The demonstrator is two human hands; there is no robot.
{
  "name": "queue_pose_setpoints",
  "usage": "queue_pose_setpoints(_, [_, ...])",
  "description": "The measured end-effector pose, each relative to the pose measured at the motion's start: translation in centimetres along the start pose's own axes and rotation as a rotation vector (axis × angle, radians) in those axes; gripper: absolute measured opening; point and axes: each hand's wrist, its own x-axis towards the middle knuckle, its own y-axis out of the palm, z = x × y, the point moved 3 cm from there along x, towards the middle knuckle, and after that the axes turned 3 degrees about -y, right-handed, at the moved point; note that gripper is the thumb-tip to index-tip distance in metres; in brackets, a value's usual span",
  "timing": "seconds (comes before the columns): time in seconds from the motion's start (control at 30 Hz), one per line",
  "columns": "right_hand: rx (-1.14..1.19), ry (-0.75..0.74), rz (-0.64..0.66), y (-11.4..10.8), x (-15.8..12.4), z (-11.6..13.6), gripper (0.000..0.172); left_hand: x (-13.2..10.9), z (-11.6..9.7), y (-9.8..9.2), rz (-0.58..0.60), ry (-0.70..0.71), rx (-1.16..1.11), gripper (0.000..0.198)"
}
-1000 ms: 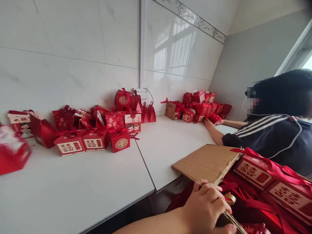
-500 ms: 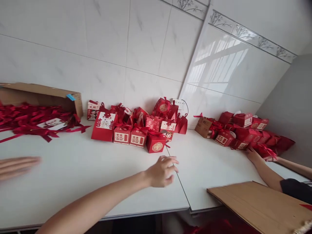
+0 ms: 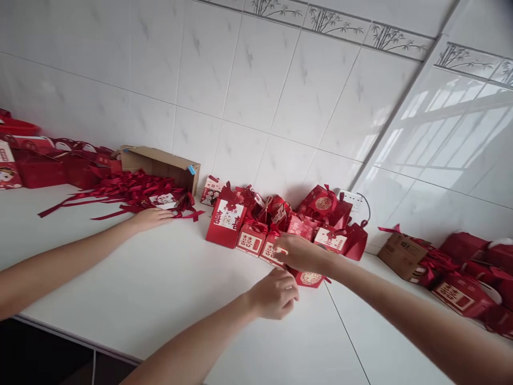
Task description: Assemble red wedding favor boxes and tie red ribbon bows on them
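In the head view, the person's two hands are close to each other but apart, both at the front of a cluster of red gift boxes that stands by the wall at the back edge of the worktop [image 3: 148, 289]. The right hand [image 3: 298, 254] reaches over the cluster, its fingers bent down in front of a double-happiness box [image 3: 267, 255]; whether they grip it or only touch it I cannot tell. The left hand [image 3: 273, 295] is loosely curled just before that box, on its near-edge side; I see nothing in it, though the inside of the palm is hidden. A medallion box [image 3: 310, 279] sits partly behind the right forearm, near the worktop seam [image 3: 347, 326]. Left along the back edge, another person's arm [image 3: 80, 256] stretches to red ribbons [image 3: 116, 187] spilling from a carton [image 3: 160, 160].

The double-happiness box looks like folded card: probably light, fairly stiff at the corners, easily dented on its flat faces and a little slick. Opposite lower sides would likely give the safest hold, leaving the bow on top uncrushed.
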Motion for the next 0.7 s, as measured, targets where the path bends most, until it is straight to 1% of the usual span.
queue_pose_setpoints(0.03, [0.007, 0.0, -0.001, 1.0, 2.8, 0.8, 0.011, -0.1, 0.0, 0.3, 0.023, 0.036, 0.012, 0.008])
queue_pose_setpoints(0.1, [0.024, 0.036, -0.041, 2.6, 7.5, 1.7, 0.026, -0.3, 0.3, 0.6, 0.053, 0.075, 0.045, 0.009])
queue_pose_setpoints(0.17, [0.055, 0.091, -0.102, 3.8, 11.1, 1.9, 0.04, -0.5, 0.7, 0.5, 0.054, 0.069, 0.074, 0.01])
queue_pose_setpoints(0.2, [0.076, 0.12, -0.128, 4.3, 12.5, 1.9, 0.044, -0.5, 0.8, 0.4, 0.053, 0.065, 0.083, 0.01])
queue_pose_setpoints(0.27, [0.128, 0.158, -0.161, 5.1, 14.5, 1.9, 0.043, -0.5, 0.8, 0.0, 0.051, 0.059, 0.094, 0.011])
queue_pose_setpoints(0.37, [0.214, 0.129, -0.196, 5.3, 15.8, 2.1, 0.028, -0.6, 0.9, -0.3, 0.057, -0.034, 0.071, 0.016])
queue_pose_setpoints(0.43, [0.261, 0.081, -0.261, 4.5, 15.1, 2.2, 0.022, -0.7, 1.1, -0.2, 0.077, -0.108, 0.018, 0.016])
queue_pose_setpoints(0.47, [0.28, 0.063, -0.306, 3.8, 14.3, 2.2, 0.02, -0.7, 1.2, -0.1, 0.089, -0.129, -0.011, 0.014])
queue_pose_setpoints(0.53, [0.313, 0.048, -0.409, 2.0, 11.6, 1.8, 0.019, -0.8, 1.6, 0.1, 0.097, -0.152, -0.057, 0.012])
queue_pose_setpoints(0.6, [0.365, 0.027, -0.533, -0.1, 7.4, 0.9, 0.017, -1.0, 2.0, 0.3, 0.083, -0.192, -0.094, 0.012])
queue_pose_setpoints(0.67, [0.514, -0.095, -0.737, -2.1, 2.2, -0.4, 0.01, -1.2, 2.2, 0.3, 0.066, -0.244, -0.146, 0.013])
queue_pose_setpoints(0.7, [0.554, -0.139, -0.805, -2.9, -0.4, -1.2, 0.009, -1.3, 2.3, 0.3, 0.057, -0.276, -0.178, 0.013])
